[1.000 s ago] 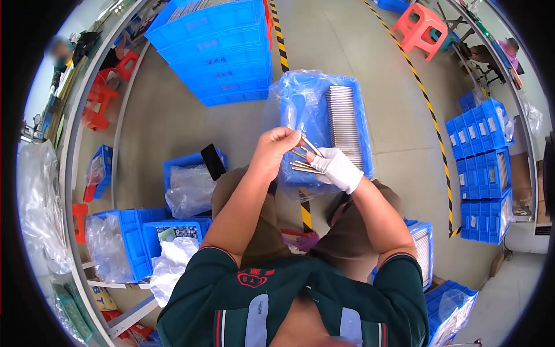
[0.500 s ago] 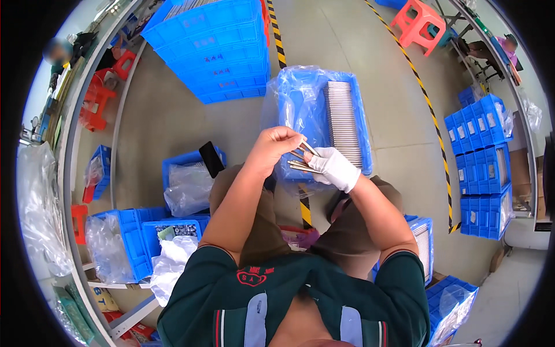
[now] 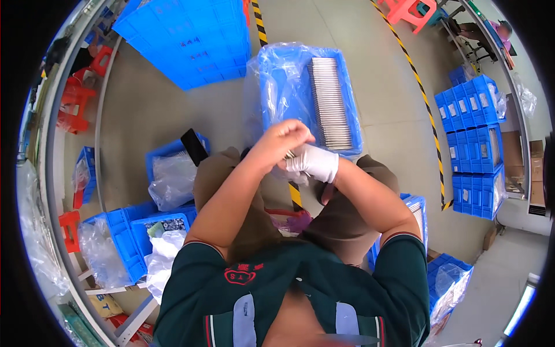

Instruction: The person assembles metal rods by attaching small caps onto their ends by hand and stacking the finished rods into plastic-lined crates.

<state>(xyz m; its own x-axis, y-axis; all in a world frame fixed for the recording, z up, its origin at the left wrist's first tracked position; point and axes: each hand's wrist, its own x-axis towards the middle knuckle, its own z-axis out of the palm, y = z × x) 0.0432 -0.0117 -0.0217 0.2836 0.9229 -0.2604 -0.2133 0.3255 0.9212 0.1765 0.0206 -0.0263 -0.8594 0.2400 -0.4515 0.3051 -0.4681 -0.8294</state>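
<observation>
My left hand (image 3: 280, 140) is bare, its fingers curled in just over my right hand; what they hold, if anything, is hidden. A white glove covers my right hand (image 3: 315, 163), which is closed around a few thin metal rods (image 3: 289, 155). Only short bits of these rods show between the two hands. Just beyond them stands a blue crate (image 3: 354, 115) lined with clear plastic film (image 3: 276, 95). Along its right side lies a long row of metal rods (image 3: 329, 104), packed side by side.
Tall stacked blue crates (image 3: 196, 49) stand at the far left. A black phone (image 3: 193, 147) rests on a bag-covered crate by my left knee. More blue crates (image 3: 475, 147) are stacked at the right, past striped floor tape (image 3: 425, 92). A crate of small parts (image 3: 167, 224) is at my lower left.
My hands have come closer together and lower, with the left now over the right. The rods that fanned out between them are mostly hidden. The whole view has shifted slightly.
</observation>
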